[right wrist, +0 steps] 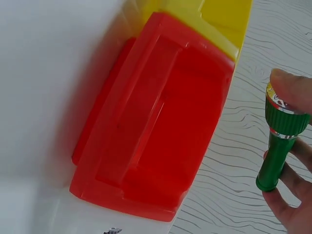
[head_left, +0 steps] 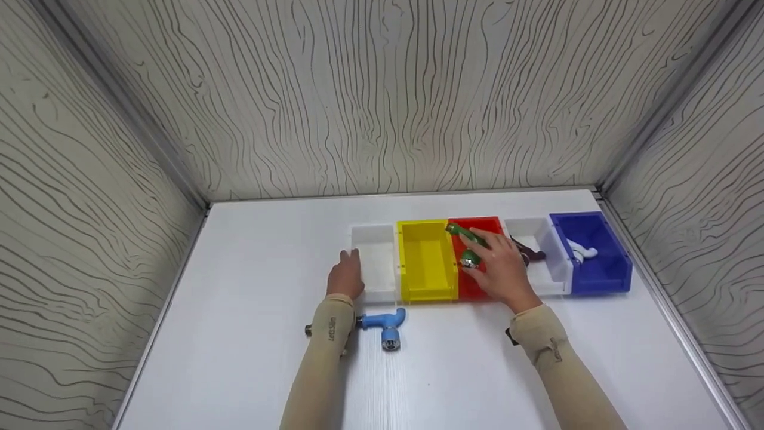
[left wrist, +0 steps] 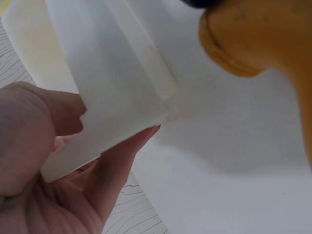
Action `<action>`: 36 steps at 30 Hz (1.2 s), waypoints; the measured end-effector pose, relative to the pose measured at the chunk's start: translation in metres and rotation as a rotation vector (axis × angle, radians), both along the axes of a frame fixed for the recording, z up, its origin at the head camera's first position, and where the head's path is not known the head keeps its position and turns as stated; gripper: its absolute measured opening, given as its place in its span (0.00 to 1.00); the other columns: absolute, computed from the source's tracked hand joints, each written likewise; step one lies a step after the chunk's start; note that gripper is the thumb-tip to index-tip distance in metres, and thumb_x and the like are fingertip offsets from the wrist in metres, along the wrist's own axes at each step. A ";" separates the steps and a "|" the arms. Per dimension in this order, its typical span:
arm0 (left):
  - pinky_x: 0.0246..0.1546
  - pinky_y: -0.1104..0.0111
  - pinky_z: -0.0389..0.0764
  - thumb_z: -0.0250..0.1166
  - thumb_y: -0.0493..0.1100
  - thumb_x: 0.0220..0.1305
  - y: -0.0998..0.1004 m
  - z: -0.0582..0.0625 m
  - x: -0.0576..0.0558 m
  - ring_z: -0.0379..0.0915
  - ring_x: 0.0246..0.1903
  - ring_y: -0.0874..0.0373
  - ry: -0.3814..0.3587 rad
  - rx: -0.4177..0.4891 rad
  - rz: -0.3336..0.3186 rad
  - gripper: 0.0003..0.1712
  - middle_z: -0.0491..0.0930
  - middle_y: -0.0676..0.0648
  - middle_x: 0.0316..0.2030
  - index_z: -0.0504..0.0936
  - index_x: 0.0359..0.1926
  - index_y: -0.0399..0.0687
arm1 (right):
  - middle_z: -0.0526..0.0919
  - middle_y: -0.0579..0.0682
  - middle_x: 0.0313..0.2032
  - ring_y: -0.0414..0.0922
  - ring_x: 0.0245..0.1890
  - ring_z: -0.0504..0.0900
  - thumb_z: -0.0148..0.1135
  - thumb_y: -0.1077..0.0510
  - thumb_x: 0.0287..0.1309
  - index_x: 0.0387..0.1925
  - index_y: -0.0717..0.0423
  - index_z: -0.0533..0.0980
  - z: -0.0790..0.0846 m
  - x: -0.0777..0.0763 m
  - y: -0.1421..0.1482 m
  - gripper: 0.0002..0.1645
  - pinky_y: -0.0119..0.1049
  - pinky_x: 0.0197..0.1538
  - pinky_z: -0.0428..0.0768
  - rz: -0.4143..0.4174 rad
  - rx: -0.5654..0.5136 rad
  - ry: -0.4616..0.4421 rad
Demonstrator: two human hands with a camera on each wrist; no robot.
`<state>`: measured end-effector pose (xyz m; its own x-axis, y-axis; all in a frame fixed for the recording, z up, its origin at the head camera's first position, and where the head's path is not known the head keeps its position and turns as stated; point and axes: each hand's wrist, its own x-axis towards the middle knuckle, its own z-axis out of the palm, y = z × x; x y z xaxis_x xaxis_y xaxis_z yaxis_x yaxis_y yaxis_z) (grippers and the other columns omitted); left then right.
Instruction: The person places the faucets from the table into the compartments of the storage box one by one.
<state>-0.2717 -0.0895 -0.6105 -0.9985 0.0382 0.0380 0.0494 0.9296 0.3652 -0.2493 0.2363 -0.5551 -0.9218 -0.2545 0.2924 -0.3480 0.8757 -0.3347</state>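
Observation:
My left hand [head_left: 346, 276] grips the side wall of the left white bin [head_left: 353, 239], thumb inside and fingers outside in the left wrist view. My right hand [head_left: 501, 269] pinches a green tap [head_left: 470, 258] with a silver-ringed knob, held above the red bin [head_left: 474, 292]. In the right wrist view the tap [right wrist: 275, 161] is at the right, thumb on its knob end and fingertips along its body. A blue tap [head_left: 382, 322] lies on the table beside my left forearm. An orange tap [left wrist: 253, 39] shows in the left wrist view, mostly hidden under that forearm in the head view.
The bins stand side by side: a yellow bin [head_left: 427, 260] left of the red one, then a second white bin [head_left: 552, 280] holding a dark brown tap [head_left: 534, 255], and a blue bin [head_left: 603, 275] holding a white tap [head_left: 582, 251]. Wood-patterned walls [head_left: 388, 107] surround the table [head_left: 256, 269].

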 end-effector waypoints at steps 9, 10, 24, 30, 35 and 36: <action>0.47 0.47 0.86 0.70 0.26 0.57 0.001 -0.001 -0.003 0.84 0.40 0.35 -0.023 0.022 0.004 0.39 0.75 0.29 0.57 0.70 0.71 0.33 | 0.70 0.55 0.71 0.61 0.70 0.68 0.78 0.53 0.57 0.73 0.44 0.71 -0.007 -0.011 0.008 0.44 0.68 0.74 0.62 -0.087 -0.049 -0.044; 0.48 0.47 0.86 0.70 0.26 0.57 0.001 -0.002 -0.003 0.84 0.41 0.35 -0.024 0.026 0.005 0.39 0.75 0.28 0.57 0.70 0.71 0.33 | 0.70 0.55 0.71 0.62 0.70 0.68 0.78 0.54 0.57 0.73 0.45 0.71 -0.008 -0.012 0.008 0.43 0.68 0.74 0.62 -0.093 -0.051 -0.046; 0.50 0.50 0.86 0.70 0.28 0.60 0.001 -0.002 -0.004 0.84 0.44 0.37 -0.075 0.001 0.027 0.39 0.75 0.30 0.58 0.69 0.72 0.36 | 0.69 0.60 0.72 0.65 0.71 0.66 0.76 0.54 0.59 0.76 0.48 0.68 -0.022 -0.027 0.005 0.45 0.69 0.76 0.57 -0.150 -0.032 -0.130; 0.51 0.49 0.86 0.69 0.27 0.60 0.000 -0.001 -0.003 0.84 0.44 0.36 -0.077 0.006 0.021 0.39 0.75 0.29 0.59 0.69 0.72 0.35 | 0.70 0.59 0.71 0.64 0.69 0.68 0.76 0.54 0.59 0.76 0.48 0.68 -0.028 -0.034 0.003 0.45 0.70 0.76 0.56 -0.149 -0.026 -0.131; 0.49 0.49 0.86 0.70 0.27 0.59 0.000 -0.001 -0.003 0.84 0.43 0.36 -0.059 0.004 0.016 0.39 0.75 0.29 0.59 0.69 0.71 0.35 | 0.71 0.59 0.70 0.63 0.69 0.69 0.76 0.55 0.58 0.75 0.49 0.69 -0.033 -0.039 0.004 0.44 0.70 0.75 0.58 -0.149 -0.009 -0.125; 0.49 0.49 0.86 0.70 0.27 0.58 0.000 -0.001 -0.003 0.84 0.43 0.36 -0.058 0.006 0.015 0.39 0.75 0.29 0.59 0.69 0.71 0.34 | 0.71 0.59 0.70 0.63 0.69 0.69 0.76 0.56 0.58 0.75 0.49 0.69 -0.034 -0.039 0.004 0.44 0.70 0.75 0.58 -0.147 -0.007 -0.122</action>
<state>-0.2745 -0.0892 -0.6120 -0.9996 0.0227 -0.0194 0.0138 0.9277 0.3730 -0.2886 0.2405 -0.5888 -0.9777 -0.1130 0.1773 -0.1730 0.9114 -0.3733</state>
